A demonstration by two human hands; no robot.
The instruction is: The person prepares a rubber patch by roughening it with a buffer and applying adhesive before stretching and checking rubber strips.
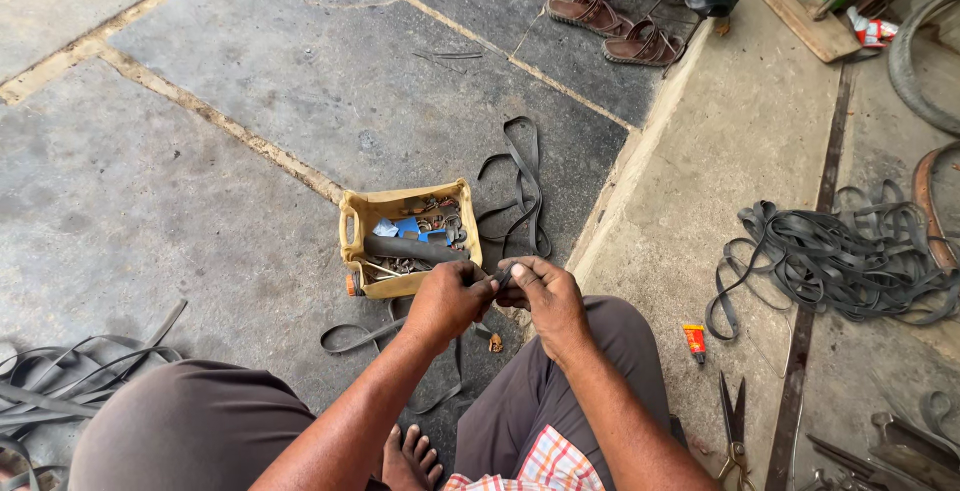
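Head view, centre of the frame: left hand (447,301) and right hand (545,296), fingers closed, pinch between them a strip of black rubber tube (503,274) just below a yellow crate (352,226) of small parts, scissors (735,421) at lower right.
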